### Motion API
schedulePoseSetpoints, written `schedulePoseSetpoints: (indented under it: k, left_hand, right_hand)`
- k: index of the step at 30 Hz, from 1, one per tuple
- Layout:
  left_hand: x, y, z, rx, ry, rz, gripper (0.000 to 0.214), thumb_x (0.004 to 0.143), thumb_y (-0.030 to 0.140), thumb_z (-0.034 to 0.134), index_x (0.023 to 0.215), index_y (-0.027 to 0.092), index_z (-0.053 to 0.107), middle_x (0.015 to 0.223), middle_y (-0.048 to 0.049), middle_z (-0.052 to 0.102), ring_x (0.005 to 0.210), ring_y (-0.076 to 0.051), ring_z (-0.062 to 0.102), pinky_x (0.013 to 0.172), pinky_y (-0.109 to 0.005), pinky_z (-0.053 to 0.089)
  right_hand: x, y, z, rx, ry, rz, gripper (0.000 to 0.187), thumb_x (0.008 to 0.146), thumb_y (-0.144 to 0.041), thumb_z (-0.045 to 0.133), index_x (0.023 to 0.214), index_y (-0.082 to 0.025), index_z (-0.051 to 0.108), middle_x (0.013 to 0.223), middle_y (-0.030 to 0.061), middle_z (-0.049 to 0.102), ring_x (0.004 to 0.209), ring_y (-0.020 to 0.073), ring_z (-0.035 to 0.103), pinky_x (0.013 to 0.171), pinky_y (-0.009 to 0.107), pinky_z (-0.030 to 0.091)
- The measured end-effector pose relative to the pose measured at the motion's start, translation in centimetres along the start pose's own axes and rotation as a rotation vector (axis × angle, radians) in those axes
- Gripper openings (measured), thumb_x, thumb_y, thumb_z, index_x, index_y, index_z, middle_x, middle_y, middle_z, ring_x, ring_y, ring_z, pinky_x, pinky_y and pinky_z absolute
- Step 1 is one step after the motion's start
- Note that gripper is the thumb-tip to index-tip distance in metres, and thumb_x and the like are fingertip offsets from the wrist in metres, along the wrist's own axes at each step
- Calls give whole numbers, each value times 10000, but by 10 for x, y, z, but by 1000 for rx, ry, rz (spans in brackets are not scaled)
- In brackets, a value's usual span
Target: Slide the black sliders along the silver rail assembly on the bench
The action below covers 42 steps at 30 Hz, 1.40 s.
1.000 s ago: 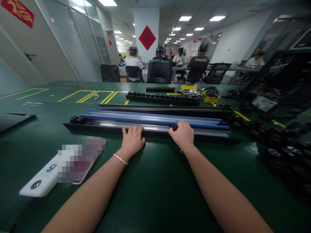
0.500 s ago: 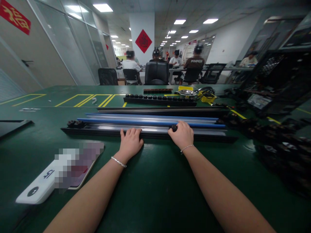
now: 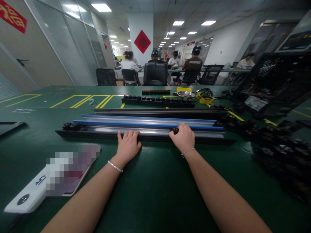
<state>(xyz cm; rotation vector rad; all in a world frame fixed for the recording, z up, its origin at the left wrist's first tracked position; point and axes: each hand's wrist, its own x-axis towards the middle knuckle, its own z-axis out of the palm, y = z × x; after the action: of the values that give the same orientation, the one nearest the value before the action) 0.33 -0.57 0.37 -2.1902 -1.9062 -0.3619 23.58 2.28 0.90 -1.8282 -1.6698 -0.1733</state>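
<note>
A long black rail (image 3: 97, 133) lies across the green table (image 3: 155, 187) in front of me, with a silver and blue profile (image 3: 145, 122) just behind it. My left hand (image 3: 127, 144) lies on the rail's near edge, fingers flat and together. My right hand (image 3: 182, 138) is closed around a small black knob-like part (image 3: 175, 130) on the rail. A few black parts (image 3: 69, 125) sit at the rail's left end.
A white device (image 3: 31, 194) lies at the near left. A heap of black parts (image 3: 279, 152) and a black crate (image 3: 274, 81) fill the right side. Behind are another rail with black knobs (image 3: 157, 101), a metal bowl (image 3: 186, 94), chairs and several seated people.
My hands stay in place on the rail. The view has shifted slightly, so everything sits a little lower and further left in the picture.
</note>
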Motion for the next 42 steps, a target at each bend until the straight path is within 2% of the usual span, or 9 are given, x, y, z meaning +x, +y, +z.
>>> schedulePoseSetpoints:
  k: [18, 24, 30, 37, 42]
  left_hand:
    - [1, -1, 1, 2, -1, 17, 433, 817, 309, 429, 1231, 206, 501, 1130, -104, 593, 1128, -290, 480, 1057, -614, 167]
    - [1, -2, 1, -13, -9, 22, 437, 814, 307, 428, 1234, 209, 499, 1132, -108, 592, 1142, -287, 473, 1061, -614, 153]
    - [1, -2, 2, -15, -8, 14, 439, 815, 315, 433, 1239, 221, 495, 1136, -103, 592, 1151, -282, 468, 1070, -606, 137]
    - [1, -3, 2, -10, -9, 29, 449, 819, 316, 427, 1248, 203, 492, 1157, -106, 584, 1146, -289, 469, 1058, -618, 153]
    - [0, -3, 0, -17, -26, 24, 455, 816, 317, 429, 1254, 209, 487, 1166, -107, 584, 1162, -287, 463, 1065, -610, 147]
  right_hand:
    - [0, 6, 0, -11, 23, 15, 272, 718, -331, 486, 871, -146, 612, 1202, 153, 585, 1162, 278, 463, 980, 435, 319]
    - [2, 8, 0, -16, 17, 15, 289, 717, -330, 486, 898, -144, 613, 1193, 147, 587, 1152, 279, 466, 968, 421, 355]
    - [6, 17, -1, -18, -24, -43, 308, 722, -314, 493, 929, -120, 613, 1154, 164, 599, 1119, 274, 483, 946, 380, 394]
    - [1, 17, -4, -43, 10, -14, 291, 737, -359, 489, 903, -151, 607, 1215, 155, 571, 1168, 287, 457, 969, 440, 366]
    - [0, 18, -5, -20, 14, -2, 271, 730, -352, 482, 879, -158, 600, 1210, 150, 577, 1174, 283, 460, 965, 442, 361]
